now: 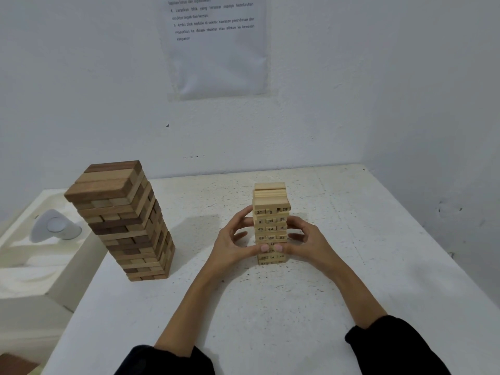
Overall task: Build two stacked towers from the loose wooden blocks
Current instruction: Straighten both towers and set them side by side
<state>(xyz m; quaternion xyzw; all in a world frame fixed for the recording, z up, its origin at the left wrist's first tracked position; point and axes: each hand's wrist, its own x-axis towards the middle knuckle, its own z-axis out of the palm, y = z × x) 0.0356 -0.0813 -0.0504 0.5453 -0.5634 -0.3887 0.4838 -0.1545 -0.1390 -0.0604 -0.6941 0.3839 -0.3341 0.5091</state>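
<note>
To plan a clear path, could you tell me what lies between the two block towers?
In the head view, just bare table and the left hand, which grips the pale tower.

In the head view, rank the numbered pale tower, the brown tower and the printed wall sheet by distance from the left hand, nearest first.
1. Numbered pale tower, gripped by the left hand.
2. Brown tower, to its left.
3. Printed wall sheet, high behind.
</note>
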